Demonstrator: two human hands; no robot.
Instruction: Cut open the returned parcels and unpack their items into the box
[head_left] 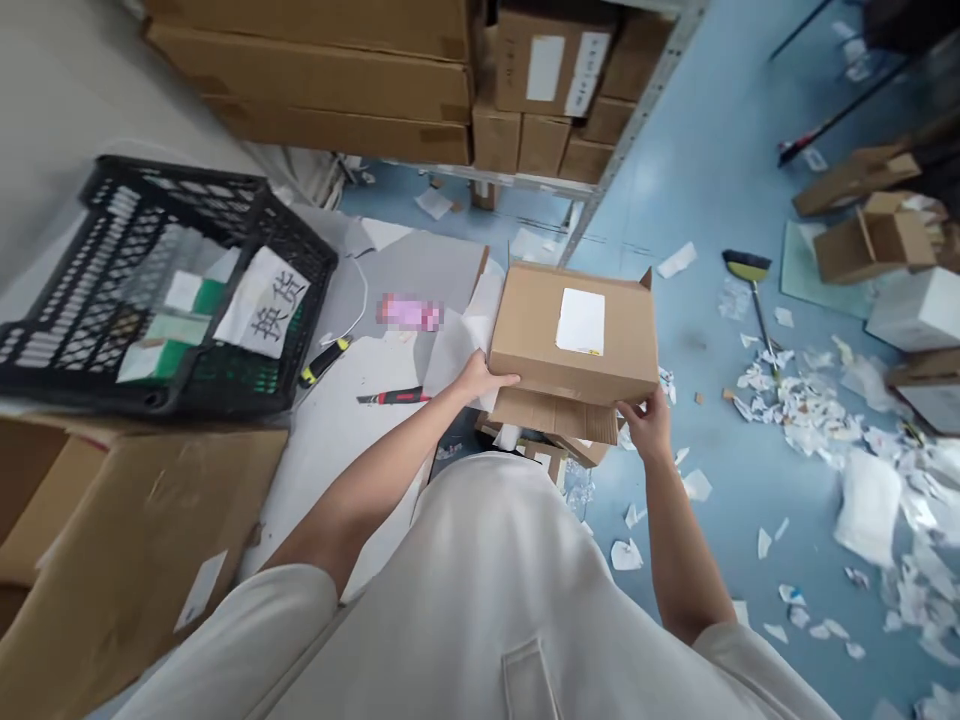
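Between my two hands is a brown cardboard box [529,320] with a white label [581,322] on the side facing up. Flaps stick out along its near edge and at its far right corner. My left hand [482,380] grips the near left corner, thumb lying along the edge. At the near right corner my right hand [649,420] is closed on the box, its fingers partly hidden. Left of the box, a red and black utility knife [397,397] and a yellow and black cutter [325,362] lie on the table [352,440].
A black plastic crate [300,225] with green and white boxes stands at the left, beside a large open carton [165,520]. A metal shelf [637,130] holds stacked cartons ahead. Paper scraps [817,415] and a broom [750,268] lie on the blue floor at the right.
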